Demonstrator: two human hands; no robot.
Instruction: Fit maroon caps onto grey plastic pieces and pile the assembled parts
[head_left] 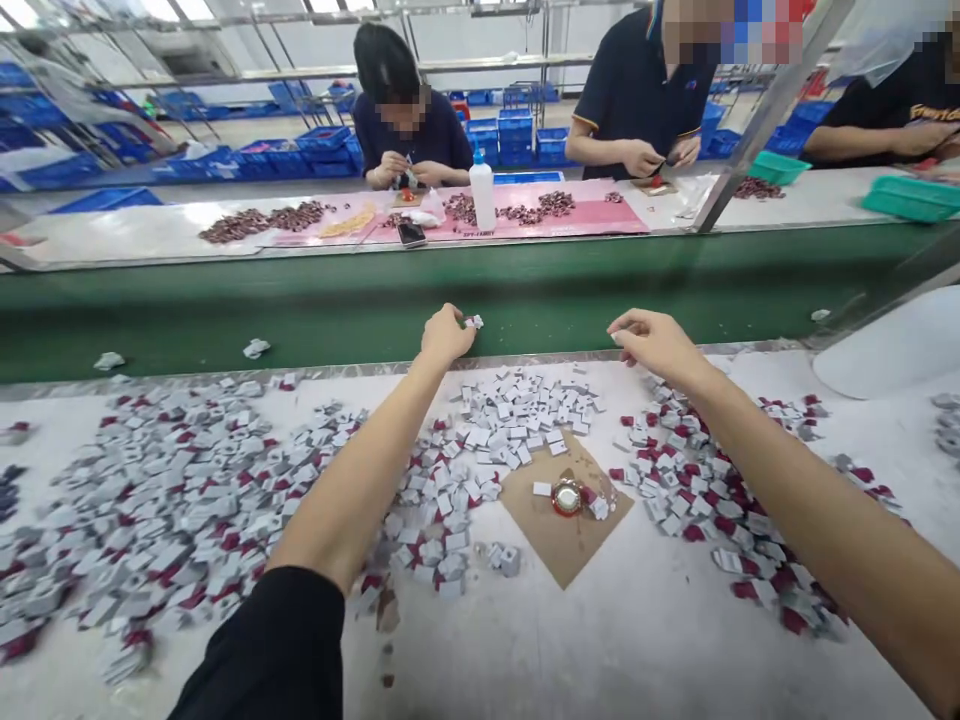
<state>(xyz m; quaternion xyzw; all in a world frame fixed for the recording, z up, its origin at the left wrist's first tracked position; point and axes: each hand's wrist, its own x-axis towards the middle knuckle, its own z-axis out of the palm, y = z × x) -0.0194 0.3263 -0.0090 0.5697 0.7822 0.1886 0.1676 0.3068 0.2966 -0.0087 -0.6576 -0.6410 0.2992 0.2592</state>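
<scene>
My left hand (448, 335) reaches over the near edge of the green belt (360, 305), its fingers closed on a small white-and-dark-red plastic part (474, 322). To the right, my right hand (651, 343) is above the belt's edge with curled fingers; a whitish spot shows at the fingertips, too small to make out. Between my forearms lies a brown square board (559, 555). On it are a small round dish (568, 496) with a red rim, a white block (542, 489) and a white-and-red part (598, 507).
Grey-white and dark-red parts lie in a wide heap (187, 480) at left and a smaller heap (697, 480) at right. White blocks (529, 405) are piled behind the board. Across the belt, co-workers sit at a bench with a white bottle (482, 195). A metal post (772, 120) stands at right.
</scene>
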